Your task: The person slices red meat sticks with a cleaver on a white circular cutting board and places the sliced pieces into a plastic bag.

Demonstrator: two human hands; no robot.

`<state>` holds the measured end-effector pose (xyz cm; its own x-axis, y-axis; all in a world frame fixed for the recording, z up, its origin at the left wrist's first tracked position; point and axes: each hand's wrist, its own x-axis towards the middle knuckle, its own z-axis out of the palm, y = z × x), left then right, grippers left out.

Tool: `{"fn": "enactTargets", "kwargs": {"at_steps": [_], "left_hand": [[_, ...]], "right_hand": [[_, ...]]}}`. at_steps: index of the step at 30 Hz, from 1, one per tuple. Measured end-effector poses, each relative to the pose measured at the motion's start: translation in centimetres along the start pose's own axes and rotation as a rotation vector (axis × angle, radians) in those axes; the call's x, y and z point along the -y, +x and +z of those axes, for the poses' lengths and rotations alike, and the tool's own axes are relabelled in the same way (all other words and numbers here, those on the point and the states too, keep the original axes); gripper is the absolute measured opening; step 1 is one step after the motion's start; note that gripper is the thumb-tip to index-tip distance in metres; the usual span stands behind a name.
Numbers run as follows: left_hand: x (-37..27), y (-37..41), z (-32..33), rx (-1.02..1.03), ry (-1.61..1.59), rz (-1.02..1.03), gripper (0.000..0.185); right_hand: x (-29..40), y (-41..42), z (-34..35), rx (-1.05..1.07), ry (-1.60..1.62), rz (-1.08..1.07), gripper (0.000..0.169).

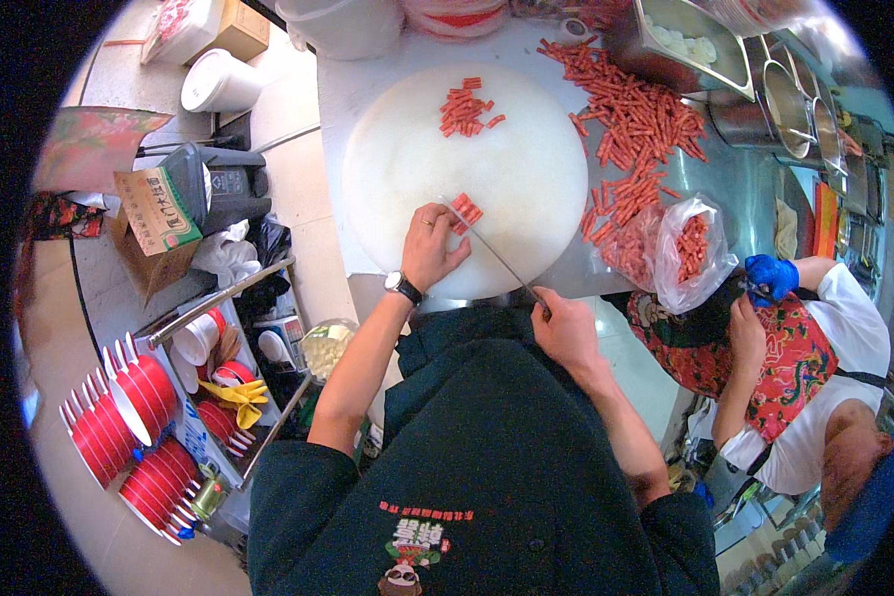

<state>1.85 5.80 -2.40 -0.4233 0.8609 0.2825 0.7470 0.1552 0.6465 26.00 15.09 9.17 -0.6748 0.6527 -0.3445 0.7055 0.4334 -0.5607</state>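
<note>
My left hand [430, 249], with a watch on the wrist, is curled over the round white cutting board [387, 156]. Its fingertips press on a small row of red meat sticks [465, 208]. Gripped by its handle, a knife [499, 258] extends from my right hand [568, 330] at the board's near edge. The blade is seen edge-on and its tip lies among the sticks, close to my left fingers. Farther up the board is a loose pile of short cut red pieces [462, 110]. The ends of the sticks under my fingers are partly hidden.
A large heap of red sticks [641, 119] covers the metal table right of the board. Near it a clear plastic bag [689, 253] holds more pieces. At the right stands a co-worker with a blue-gloved hand [771, 279]. A steel pan [704, 52] sits behind the heap.
</note>
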Motion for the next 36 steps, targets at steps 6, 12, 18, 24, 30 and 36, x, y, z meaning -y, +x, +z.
{"fn": "enactTargets", "kwargs": {"at_steps": [6,12,18,24,30,36], "left_hand": [[1.3,-0.3,1.3,0.034,-0.043,-0.019,0.036],[2.2,-0.6,2.1,0.021,-0.021,0.02,0.042],[2.4,-0.3,1.9,0.028,-0.026,0.051,0.05],[5.4,-3.1,5.7,0.124,-0.546,-0.253,0.061],[3.9,-1.8,3.7,0.17,-0.359,-0.173,0.065],[3.4,-0.2,2.2,0.178,-0.335,-0.164,0.06]], "right_hand": [[1.3,0.7,-0.2,0.07,-0.021,-0.001,0.02],[1.6,1.2,0.4,0.158,-0.078,0.042,0.02],[3.4,2.2,0.5,0.303,-0.168,0.197,0.021],[4.2,3.8,1.3,0.351,-0.204,0.217,0.02],[5.5,6.7,2.4,0.35,-0.168,0.275,0.022],[5.9,8.7,4.1,0.297,-0.102,0.199,0.02]]}}
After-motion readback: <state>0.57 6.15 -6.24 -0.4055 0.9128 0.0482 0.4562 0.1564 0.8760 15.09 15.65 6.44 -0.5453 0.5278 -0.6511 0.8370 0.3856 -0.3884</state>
